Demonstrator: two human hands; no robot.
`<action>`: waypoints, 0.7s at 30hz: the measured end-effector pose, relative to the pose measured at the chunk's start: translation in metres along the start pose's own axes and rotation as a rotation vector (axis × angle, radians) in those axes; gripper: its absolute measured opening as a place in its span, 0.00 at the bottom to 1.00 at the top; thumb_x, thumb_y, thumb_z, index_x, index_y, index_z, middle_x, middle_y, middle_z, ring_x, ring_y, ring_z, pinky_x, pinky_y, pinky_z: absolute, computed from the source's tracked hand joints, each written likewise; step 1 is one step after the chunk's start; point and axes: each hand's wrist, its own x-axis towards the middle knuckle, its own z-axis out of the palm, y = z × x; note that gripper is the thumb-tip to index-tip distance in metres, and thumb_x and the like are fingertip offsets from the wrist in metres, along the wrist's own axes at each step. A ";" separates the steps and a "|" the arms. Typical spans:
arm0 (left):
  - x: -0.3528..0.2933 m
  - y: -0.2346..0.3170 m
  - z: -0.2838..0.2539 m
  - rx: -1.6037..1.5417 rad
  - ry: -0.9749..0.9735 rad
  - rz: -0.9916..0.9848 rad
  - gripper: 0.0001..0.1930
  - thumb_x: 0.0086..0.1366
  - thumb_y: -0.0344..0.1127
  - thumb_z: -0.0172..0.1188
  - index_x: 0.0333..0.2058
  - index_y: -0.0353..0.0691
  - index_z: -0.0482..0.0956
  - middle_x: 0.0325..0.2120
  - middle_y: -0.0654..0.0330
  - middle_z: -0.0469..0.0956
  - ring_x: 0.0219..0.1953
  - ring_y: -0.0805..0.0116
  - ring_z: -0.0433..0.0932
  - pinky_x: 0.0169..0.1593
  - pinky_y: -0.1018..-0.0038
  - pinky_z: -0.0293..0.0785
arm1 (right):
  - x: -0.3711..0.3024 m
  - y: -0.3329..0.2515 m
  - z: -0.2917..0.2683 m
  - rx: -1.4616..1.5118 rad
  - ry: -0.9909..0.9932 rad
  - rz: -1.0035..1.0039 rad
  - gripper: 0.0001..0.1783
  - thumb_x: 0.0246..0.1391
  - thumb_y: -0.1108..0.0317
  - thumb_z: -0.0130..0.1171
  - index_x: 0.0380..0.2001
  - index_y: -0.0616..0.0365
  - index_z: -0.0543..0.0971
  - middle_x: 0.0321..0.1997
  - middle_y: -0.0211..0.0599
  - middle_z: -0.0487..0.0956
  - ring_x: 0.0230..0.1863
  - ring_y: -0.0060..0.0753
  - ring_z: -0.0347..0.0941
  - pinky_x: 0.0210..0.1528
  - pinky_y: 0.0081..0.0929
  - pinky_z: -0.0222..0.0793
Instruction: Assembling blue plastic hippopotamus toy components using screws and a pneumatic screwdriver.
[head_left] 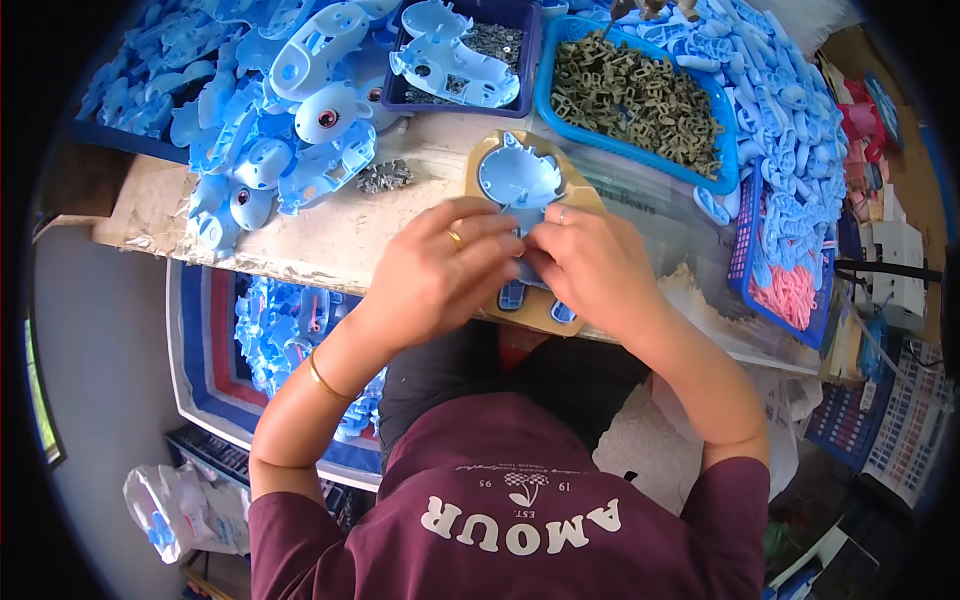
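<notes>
A light-blue plastic toy shell (519,178) lies hollow side up in a tan board fixture (566,167) at the table's front edge. Its round head part shows, while its middle is hidden under my hands. My left hand (440,262) bends over the shell from the left, fingers curled together and slightly blurred. From the right, my right hand (592,258) has thumb and fingertips pinched at the shell's middle. Whatever small thing the fingertips hold is hidden. Two dark-blue pieces (511,295) show in the fixture's lower end.
Piled blue toy shells (265,165) cover the far left. A purple tray (523,85) holds small metal parts under a shell. Beside it stands a blue basket (546,95) of brownish clip-like parts. Blue parts and pink strips (785,298) fill the right. More shells lie in a bin (215,300) below.
</notes>
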 end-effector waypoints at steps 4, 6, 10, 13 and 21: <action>-0.007 -0.004 0.006 0.193 -0.134 0.143 0.18 0.58 0.40 0.67 0.47 0.45 0.80 0.55 0.60 0.76 0.60 0.55 0.71 0.63 0.58 0.68 | 0.003 0.002 -0.002 -0.023 -0.059 -0.038 0.02 0.48 0.71 0.63 0.26 0.57 0.80 0.30 0.38 0.77 0.35 0.48 0.78 0.35 0.42 0.73; -0.009 -0.004 0.008 0.271 -0.134 0.167 0.19 0.59 0.43 0.66 0.47 0.44 0.78 0.55 0.59 0.75 0.60 0.56 0.71 0.66 0.58 0.66 | 0.005 0.003 -0.001 -0.021 -0.052 -0.052 0.02 0.48 0.72 0.63 0.25 0.57 0.79 0.31 0.39 0.77 0.35 0.48 0.78 0.36 0.42 0.74; -0.011 -0.003 0.012 0.252 -0.142 0.148 0.20 0.59 0.44 0.66 0.48 0.45 0.77 0.53 0.59 0.74 0.61 0.55 0.69 0.66 0.56 0.65 | 0.009 0.002 -0.002 -0.106 -0.072 -0.119 0.01 0.47 0.73 0.62 0.26 0.57 0.80 0.31 0.40 0.77 0.36 0.47 0.78 0.38 0.42 0.74; -0.011 -0.003 0.013 0.237 -0.141 0.144 0.20 0.59 0.44 0.67 0.47 0.45 0.78 0.52 0.59 0.75 0.61 0.55 0.69 0.66 0.56 0.65 | 0.000 0.004 -0.001 -0.090 -0.001 -0.120 0.03 0.48 0.73 0.64 0.28 0.56 0.80 0.31 0.39 0.76 0.36 0.45 0.78 0.37 0.41 0.74; -0.016 0.002 0.017 0.206 -0.130 0.100 0.19 0.58 0.43 0.68 0.47 0.45 0.79 0.52 0.59 0.74 0.62 0.53 0.68 0.68 0.54 0.63 | -0.042 0.009 -0.008 0.003 0.139 0.136 0.07 0.47 0.70 0.69 0.30 0.54 0.80 0.28 0.33 0.74 0.31 0.39 0.76 0.31 0.37 0.71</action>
